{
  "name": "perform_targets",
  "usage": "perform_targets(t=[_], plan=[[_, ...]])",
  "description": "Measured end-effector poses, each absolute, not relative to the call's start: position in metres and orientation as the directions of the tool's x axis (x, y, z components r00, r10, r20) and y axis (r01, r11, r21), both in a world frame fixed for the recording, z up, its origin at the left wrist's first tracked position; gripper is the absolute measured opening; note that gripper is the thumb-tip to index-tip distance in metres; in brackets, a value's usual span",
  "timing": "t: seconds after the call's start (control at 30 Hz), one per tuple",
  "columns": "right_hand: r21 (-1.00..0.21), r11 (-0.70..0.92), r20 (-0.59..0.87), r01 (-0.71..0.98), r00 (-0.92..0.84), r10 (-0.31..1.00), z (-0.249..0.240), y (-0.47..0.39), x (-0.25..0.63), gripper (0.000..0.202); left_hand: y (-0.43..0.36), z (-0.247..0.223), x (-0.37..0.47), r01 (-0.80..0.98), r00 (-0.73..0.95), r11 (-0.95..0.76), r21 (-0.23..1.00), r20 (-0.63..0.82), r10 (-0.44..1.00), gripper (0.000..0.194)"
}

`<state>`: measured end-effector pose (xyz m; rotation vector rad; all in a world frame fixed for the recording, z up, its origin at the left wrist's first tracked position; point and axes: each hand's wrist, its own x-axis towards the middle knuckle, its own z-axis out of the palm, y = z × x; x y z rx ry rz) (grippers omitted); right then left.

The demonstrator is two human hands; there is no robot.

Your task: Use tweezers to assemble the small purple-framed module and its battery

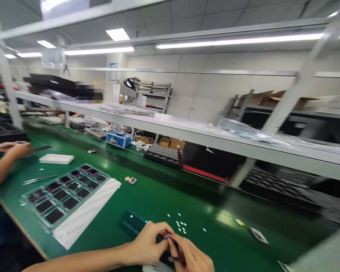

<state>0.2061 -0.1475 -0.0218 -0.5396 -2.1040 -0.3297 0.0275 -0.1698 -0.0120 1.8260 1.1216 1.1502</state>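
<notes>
Green bench [158, 196]: clear tray [65, 194] of dark squares.

Both bare forearms enter from the bottom edge and meet low in the middle. The left hand [149, 243] is curled, thumb and fingertips pinched together toward the right hand [191, 257], which sits just beside it, fingers bent inward. Their fingertips touch, closed on something too small and blurred to tell.
</notes>
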Motion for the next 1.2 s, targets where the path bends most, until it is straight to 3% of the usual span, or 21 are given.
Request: perform_targets(t=[0.17, 0.43, 0.6, 1.1, 1.2], plan=[[-0.096, 0.841, 0.806, 0.532, -0.455, 0.380, -0.009, -0.154, 0.201, 0.018, -0.170, -0.013, 0.026, 0.176, 0.263, -0.313, 0.933, 0.261, 0.929, 0.025], [-0.131, 0.784, 0.737, 0.606, -0.470, 0.486, -0.011, -0.153, 0.202, 0.017, -0.162, -0.030, 0.029, -0.019, 0.200, -0.189, 0.982, 0.189, 0.961, 0.049], [-0.119, 0.783, 0.722, 0.610, -0.489, 0.490, -0.014, -0.151, 0.202, 0.019, -0.160, -0.037, 0.030, -0.031, 0.174, -0.140, 0.990, 0.143, 0.974, 0.052], [-0.217, 0.844, 0.629, 0.490, -0.591, 0.505, -0.014, -0.153, 0.201, 0.023, -0.165, -0.024, 0.028, 0.106, 0.130, -0.157, 0.982, 0.142, 0.981, 0.037], [-0.300, 0.829, 0.597, 0.471, -0.585, 0.549, -0.012, -0.152, 0.203, 0.021, -0.164, -0.023, 0.026, 0.102, 0.137, -0.126, 0.987, 0.111, 0.984, 0.037]])
